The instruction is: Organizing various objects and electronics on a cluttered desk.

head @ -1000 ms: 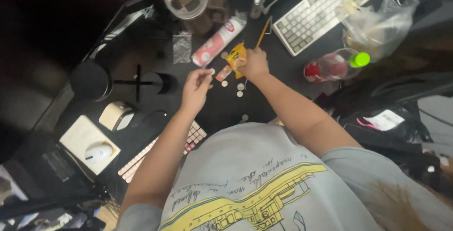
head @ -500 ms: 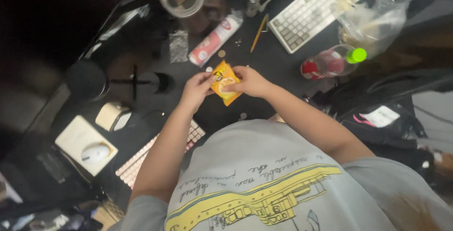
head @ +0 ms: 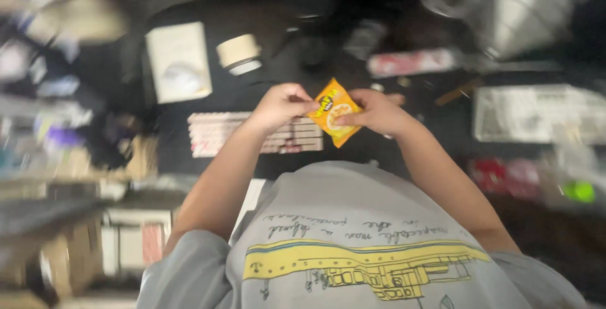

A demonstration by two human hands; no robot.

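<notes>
A small orange-yellow snack packet (head: pixel 334 112) is held above the dark desk, in front of my chest. My left hand (head: pixel 279 105) pinches its left edge and my right hand (head: pixel 375 112) grips its right side. Both hands are closed on the packet. The picture is blurred by head motion. A pink-and-white keyboard (head: pixel 214 133) lies just under my left hand.
A white pad with a white mouse (head: pixel 179 68) and a beige tape roll (head: pixel 239 53) sit at the back left. A red-and-white tube (head: pixel 413 63) and a beige keyboard (head: pixel 536 114) lie right. A red bottle with a green cap (head: pixel 530 179) is at the right edge.
My right hand picked the packet up off the desk and my left hand joined it. The head view has swung round, so the desk objects have shifted and blurred.
</notes>
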